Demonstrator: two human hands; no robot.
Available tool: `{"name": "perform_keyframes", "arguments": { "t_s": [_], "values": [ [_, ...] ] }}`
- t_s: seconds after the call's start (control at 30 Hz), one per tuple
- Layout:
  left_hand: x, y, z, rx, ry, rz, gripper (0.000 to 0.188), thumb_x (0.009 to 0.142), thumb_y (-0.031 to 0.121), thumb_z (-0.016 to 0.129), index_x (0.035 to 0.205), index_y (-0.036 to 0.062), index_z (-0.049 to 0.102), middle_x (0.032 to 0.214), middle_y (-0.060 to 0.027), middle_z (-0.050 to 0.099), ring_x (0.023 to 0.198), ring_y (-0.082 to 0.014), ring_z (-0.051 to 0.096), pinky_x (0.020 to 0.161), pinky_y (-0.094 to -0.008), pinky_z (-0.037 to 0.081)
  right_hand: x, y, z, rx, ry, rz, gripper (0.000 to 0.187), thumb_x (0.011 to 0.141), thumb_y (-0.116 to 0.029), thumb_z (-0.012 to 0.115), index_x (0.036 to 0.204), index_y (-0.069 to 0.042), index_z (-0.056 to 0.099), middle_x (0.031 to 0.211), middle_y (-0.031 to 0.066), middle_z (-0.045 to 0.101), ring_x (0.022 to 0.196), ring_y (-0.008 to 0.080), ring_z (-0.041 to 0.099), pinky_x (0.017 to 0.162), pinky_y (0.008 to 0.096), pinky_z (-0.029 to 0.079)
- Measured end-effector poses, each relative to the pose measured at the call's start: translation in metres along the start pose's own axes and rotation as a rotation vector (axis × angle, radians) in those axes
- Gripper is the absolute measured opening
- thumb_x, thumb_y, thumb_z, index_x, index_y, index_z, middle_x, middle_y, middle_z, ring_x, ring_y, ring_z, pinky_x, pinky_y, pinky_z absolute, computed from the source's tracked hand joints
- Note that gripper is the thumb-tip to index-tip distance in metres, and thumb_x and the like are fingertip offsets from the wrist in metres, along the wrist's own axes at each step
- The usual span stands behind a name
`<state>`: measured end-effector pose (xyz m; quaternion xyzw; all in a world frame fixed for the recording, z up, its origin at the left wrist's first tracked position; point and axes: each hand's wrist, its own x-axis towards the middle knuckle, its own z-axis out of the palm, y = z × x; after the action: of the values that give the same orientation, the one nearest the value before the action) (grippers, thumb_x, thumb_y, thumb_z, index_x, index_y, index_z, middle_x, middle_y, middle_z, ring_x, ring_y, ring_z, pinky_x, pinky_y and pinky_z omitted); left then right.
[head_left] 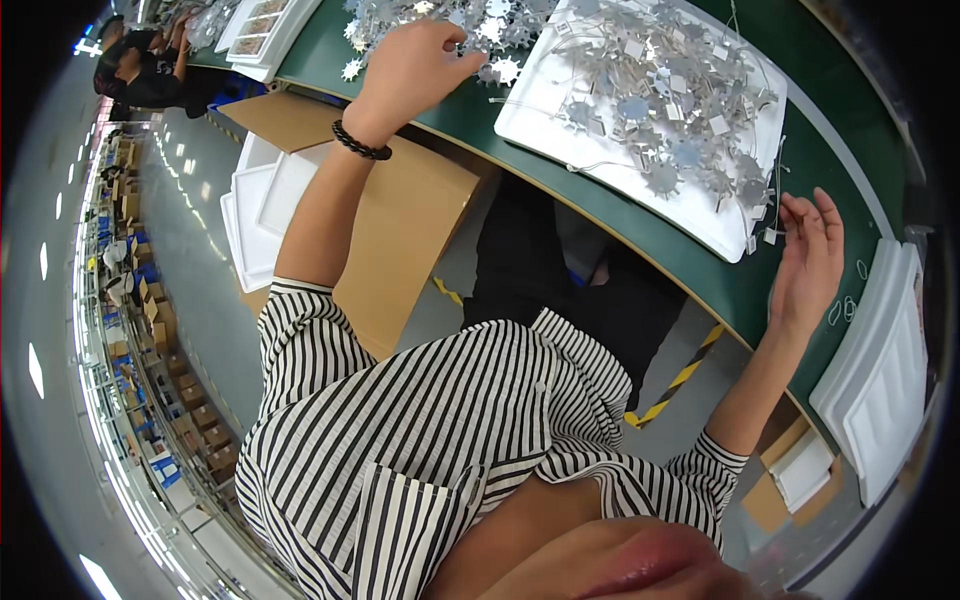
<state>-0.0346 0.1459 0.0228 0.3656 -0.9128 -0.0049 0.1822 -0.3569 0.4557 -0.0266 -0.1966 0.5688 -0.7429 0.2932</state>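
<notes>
My left hand (415,75) is over the far left of the table, beside a pile of loose flat silver gear-shaped pieces (490,28). Its thumb and forefinger stand apart, and nothing shows between them; the other fingers are curled and partly hidden. My right hand (808,255) is at the near right corner of a white tray (600,195), fingers loosely bent and apart, close to a thin cord and small white tags (770,236) at the rim. Heaped in the tray are silver gear-shaped ornaments (660,110) with thin cords and small pale square tags.
The green table (690,270) curves around me. White stacked trays (880,370) stand at its right edge, near some loose cord loops (843,308). An open cardboard box (400,210) and white trays (262,205) are at left below the table. Another person (145,70) works far left.
</notes>
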Motion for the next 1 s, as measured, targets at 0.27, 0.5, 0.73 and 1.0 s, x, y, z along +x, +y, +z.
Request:
{"name": "perform_keyframes", "arguments": {
  "t_s": [0.27, 0.5, 0.73, 1.0],
  "values": [
    [-0.006, -0.009, 0.026, -0.138, 0.022, -0.103, 0.039, 0.08, 0.035, 0.079, 0.098, 0.0022, 0.068, 0.083, -0.0097, 0.066, 0.073, -0.0273, 0.061, 0.068, -0.0378, 0.05, -0.021, 0.004, -0.003, -0.59, 0.146, -0.212, 0.037, 0.099, -0.011, 0.053, 0.134, -0.002, 0.053, 0.112, 0.0116, 0.061, 0.103, 0.0179, 0.057, 0.094, 0.0274, 0.043],
    [0.001, 0.038, 0.011, -0.608, 0.072, -0.299, 0.025, 0.084, 0.019, 0.08, 0.095, 0.0013, 0.066, 0.083, -0.005, 0.066, 0.07, -0.0124, 0.057, 0.065, -0.0244, 0.048, -0.03, -0.015, -0.011, -0.865, 0.175, -0.237, 0.024, 0.094, -0.018, 0.062, 0.114, -0.004, 0.065, 0.072, -0.0016, 0.052, 0.062, 0.011, 0.044, 0.058, 0.0249, 0.037],
    [0.016, 0.077, -0.025, -1.055, 0.155, -0.254, 0.024, 0.087, 0.007, 0.074, 0.107, 0.0012, 0.061, 0.093, -0.0095, 0.066, 0.077, -0.017, 0.067, 0.067, -0.0266, 0.057, -0.019, -0.034, -0.021, -0.583, 0.025, 0.045, 0.022, 0.096, -0.019, 0.064, 0.112, -0.004, 0.068, 0.08, 0.0033, 0.063, 0.057, 0.0077, 0.048, 0.051, 0.0195, 0.036],
    [0.022, 0.165, -0.019, -1.534, -0.189, -0.06, 0.028, 0.087, 0.002, 0.071, 0.113, -0.0003, 0.062, 0.089, -0.0087, 0.066, 0.072, -0.0128, 0.068, 0.065, -0.0221, 0.055, -0.047, -0.03, -0.017, -0.125, 0.083, 0.024, 0.029, 0.099, -0.011, 0.06, 0.123, 0.005, 0.064, 0.099, 0.0147, 0.072, 0.075, 0.0173, 0.066, 0.054, 0.0212, 0.048]
  ]
}}
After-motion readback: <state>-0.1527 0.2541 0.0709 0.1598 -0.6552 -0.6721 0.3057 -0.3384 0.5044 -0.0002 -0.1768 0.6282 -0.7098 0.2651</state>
